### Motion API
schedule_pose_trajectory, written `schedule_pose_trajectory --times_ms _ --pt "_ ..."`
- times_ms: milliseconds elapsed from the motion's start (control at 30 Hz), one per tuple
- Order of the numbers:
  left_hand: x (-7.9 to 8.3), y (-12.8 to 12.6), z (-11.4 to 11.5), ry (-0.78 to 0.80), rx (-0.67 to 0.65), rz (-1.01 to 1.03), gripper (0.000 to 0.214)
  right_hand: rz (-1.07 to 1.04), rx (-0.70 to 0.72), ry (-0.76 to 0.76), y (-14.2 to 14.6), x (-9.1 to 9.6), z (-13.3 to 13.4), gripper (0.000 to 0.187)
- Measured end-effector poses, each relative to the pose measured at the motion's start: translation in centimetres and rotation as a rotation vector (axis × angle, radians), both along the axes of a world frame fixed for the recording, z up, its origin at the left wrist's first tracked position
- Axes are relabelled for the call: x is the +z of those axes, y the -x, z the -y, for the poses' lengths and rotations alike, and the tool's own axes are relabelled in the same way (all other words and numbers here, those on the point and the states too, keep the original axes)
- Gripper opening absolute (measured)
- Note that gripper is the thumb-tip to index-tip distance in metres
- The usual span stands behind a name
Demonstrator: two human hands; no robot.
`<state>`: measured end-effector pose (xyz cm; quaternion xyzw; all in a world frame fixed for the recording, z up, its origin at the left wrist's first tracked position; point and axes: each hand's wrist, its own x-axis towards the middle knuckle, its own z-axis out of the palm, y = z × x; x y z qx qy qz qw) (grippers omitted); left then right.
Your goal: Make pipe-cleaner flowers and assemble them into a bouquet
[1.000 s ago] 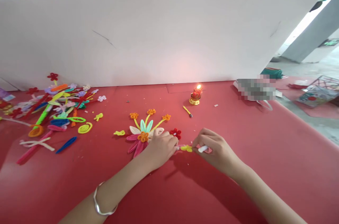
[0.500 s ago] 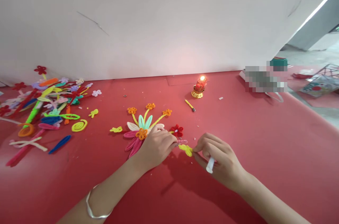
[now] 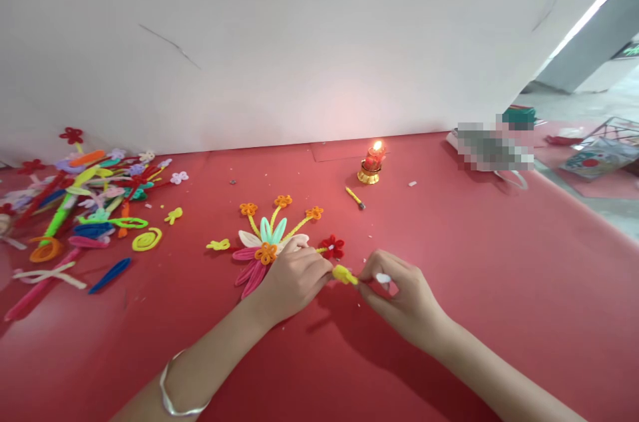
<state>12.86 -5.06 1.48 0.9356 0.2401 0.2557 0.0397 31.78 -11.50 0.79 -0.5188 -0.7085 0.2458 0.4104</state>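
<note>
A small yellow pipe-cleaner piece (image 3: 344, 274) bridges the gap between my two hands. My left hand (image 3: 297, 275) lies over the right side of a pipe-cleaner flower (image 3: 252, 254), its fingers closed in a pinch. The pink stem it holds is now hidden behind fingers and yellow piece. My right hand (image 3: 407, 295) pinches the yellow piece's right end, with a white glue stick (image 3: 383, 278) tucked in the same hand. Orange blossoms (image 3: 283, 201) on yellow stems fan out above the flower, and a red blossom (image 3: 332, 247) sits just beyond my left fingers.
A burning red candle (image 3: 374, 159) on a gold base stands near the wall, with a yellow dark-tipped stick (image 3: 355, 198) before it. Colourful pipe-cleaner parts (image 3: 100, 192) are heaped at left. A partly blurred pale bag (image 3: 492, 149) lies back right on the red table (image 3: 499, 255).
My right hand has moved left, bringing the yellow piece against my left fingertips and covering the pink stem. The glue stick has swung to point differently. The view has shifted slightly.
</note>
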Motion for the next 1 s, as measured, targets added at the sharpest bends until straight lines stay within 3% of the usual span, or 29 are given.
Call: schedule_pose_trajectory --times_ms 133,267,533,1000 --pt "0.0 0.0 0.0 0.015 -0.022 -0.022 0.023 -0.174 -0.1 0.378 0.2 0.3 -0.2 0.027" --pt "-0.4 0.0 -0.1 0.051 -0.037 -0.069 0.022 -0.256 -0.125 0.548 0.1 0.2 -0.6 0.034" --pt "-0.9 0.0 -0.2 0.099 -0.029 -0.115 0.021 -0.262 0.013 0.593 -0.2 -0.6 -1.0 0.036" --pt "-1.4 -0.1 -0.3 0.087 -0.006 -0.103 0.02 -0.405 0.054 0.653 -0.6 -1.1 -1.3 0.045"
